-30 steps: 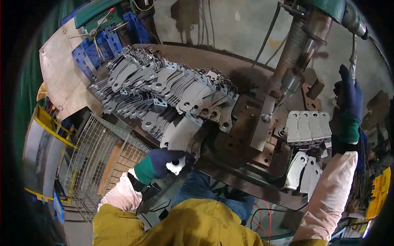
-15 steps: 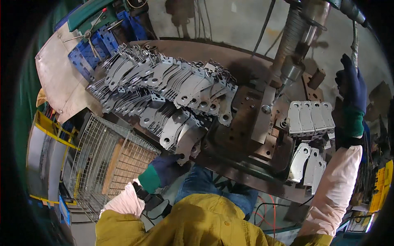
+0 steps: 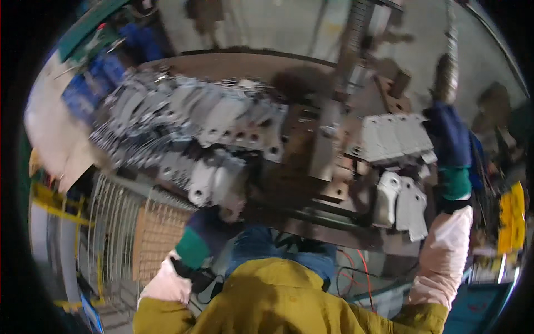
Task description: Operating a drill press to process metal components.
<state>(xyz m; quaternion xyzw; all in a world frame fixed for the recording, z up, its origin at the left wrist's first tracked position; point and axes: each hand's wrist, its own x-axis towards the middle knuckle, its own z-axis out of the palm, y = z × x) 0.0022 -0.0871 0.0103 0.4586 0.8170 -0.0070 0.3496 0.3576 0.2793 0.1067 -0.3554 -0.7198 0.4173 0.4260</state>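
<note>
My left hand (image 3: 208,234), in a dark blue glove with a green cuff, is closed on the near end of a flat grey metal plate (image 3: 232,203). That plate lies at the front of a long row of similar curved plates with holes (image 3: 183,111). On the right, my right hand (image 3: 449,133), gloved alike, is closed at the lower end of a silver-wrapped lever (image 3: 451,55); blur hides its fingertips. Between my hands stands a drill press (image 3: 356,50) above a steel fixture block (image 3: 325,150). More plates (image 3: 389,136) lie beside it, near my right hand.
A wire basket (image 3: 114,222) with a brown board stands at the lower left. Blue parts (image 3: 92,89) and a pale sheet (image 3: 53,122) are at the far left. Orange cables (image 3: 367,278) hang below the table edge. Yellow bins (image 3: 512,217) sit at the right.
The whole view has shifted and blurred, so the bench appears further left. My right hand's stretched fingers have closed at the lever's lower end. My left hand remains at the front plate.
</note>
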